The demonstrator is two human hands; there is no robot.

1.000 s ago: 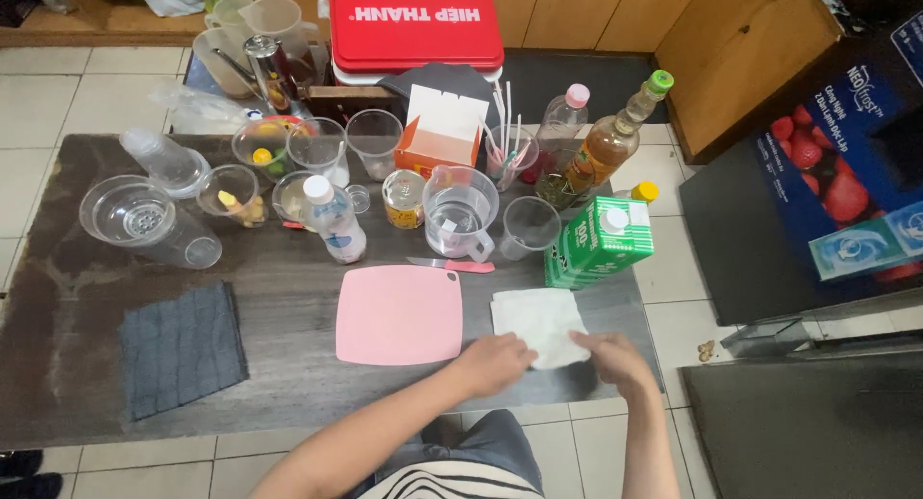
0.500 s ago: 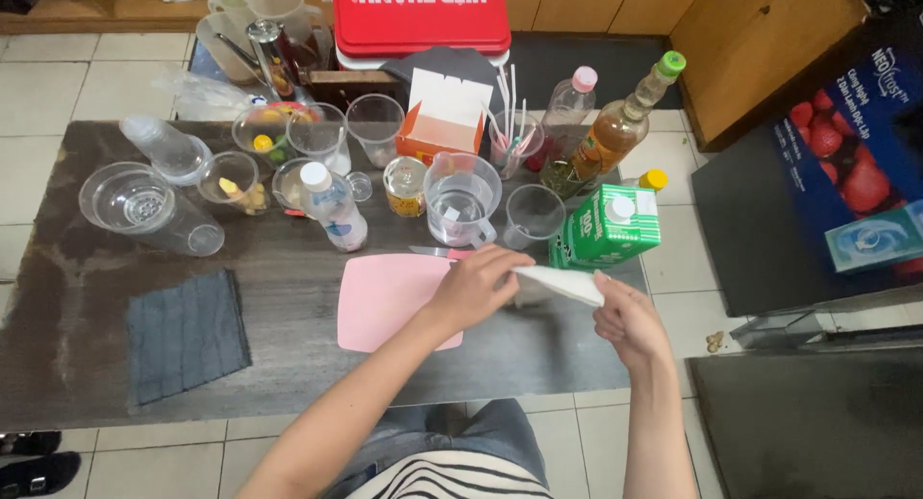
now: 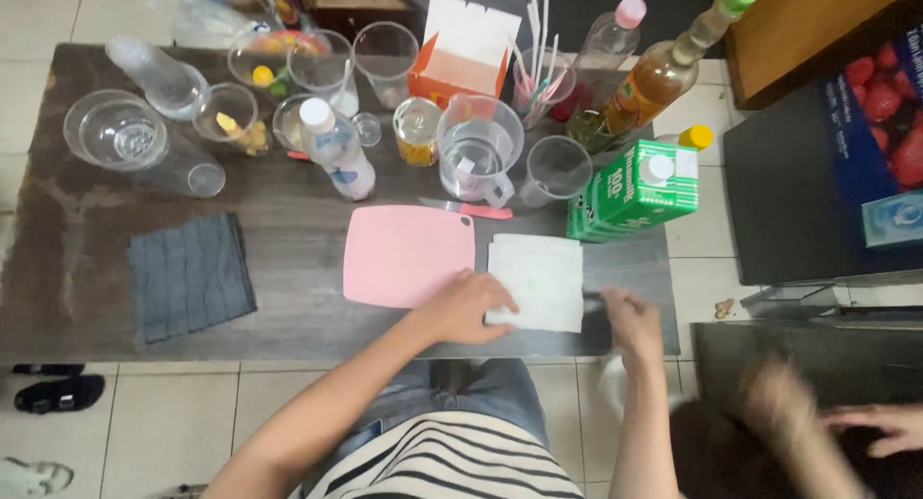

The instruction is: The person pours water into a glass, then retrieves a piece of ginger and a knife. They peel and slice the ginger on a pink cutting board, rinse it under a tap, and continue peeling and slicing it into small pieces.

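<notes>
A white paper towel (image 3: 538,280) lies flat on the dark table (image 3: 288,230), just right of a pink cutting board (image 3: 404,257). My left hand (image 3: 463,307) presses on the towel's near left corner with curled fingers, beside the board's near edge. My right hand (image 3: 630,321) is blurred and rests flat on the table at the towel's right edge, close to the table's front right corner. A small pink-handled knife (image 3: 471,210) lies behind the board.
A grey cloth (image 3: 190,274) lies at the left. Behind stand a clear jug (image 3: 478,153), glasses, bowls, bottles, an orange box (image 3: 461,52) and a green carton (image 3: 635,187). Another person's blurred hands (image 3: 817,412) are at the bottom right.
Half a second ago both hands held the towel lifted over the board's edge. Now it lies spread flat to the board's right, with my hands at its near corners.
</notes>
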